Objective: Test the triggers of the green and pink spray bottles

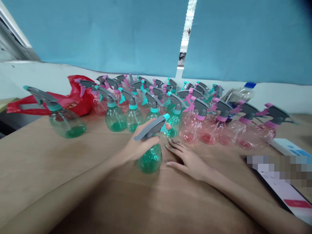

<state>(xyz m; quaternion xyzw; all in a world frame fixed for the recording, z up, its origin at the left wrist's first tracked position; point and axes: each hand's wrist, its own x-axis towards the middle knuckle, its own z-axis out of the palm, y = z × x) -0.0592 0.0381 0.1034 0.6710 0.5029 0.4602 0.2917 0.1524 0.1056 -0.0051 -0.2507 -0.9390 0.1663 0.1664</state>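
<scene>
My left hand (140, 143) is closed round the neck of a green spray bottle (149, 161) with a grey and teal trigger head. That bottle stands nearly upright at the middle of the table, its nozzle pointing right. Just right of it my right hand (187, 159) lies on the tabletop, fingers stretched out and holding nothing. Beyond both hands are green spray bottles (115, 118) with teal collars and pink spray bottles (191, 130) with pink-purple collars, several of each. One more green spray bottle (67, 122) sits apart at the left.
Behind the bottles at the left lies a red plastic bag (81, 94). A clear bottle with a blue cap (250, 85) is at the back right. A phone or tablet (282, 188) and a white box (287, 148) lie on the brown table (102, 201). A blue covering (109, 39) hangs behind.
</scene>
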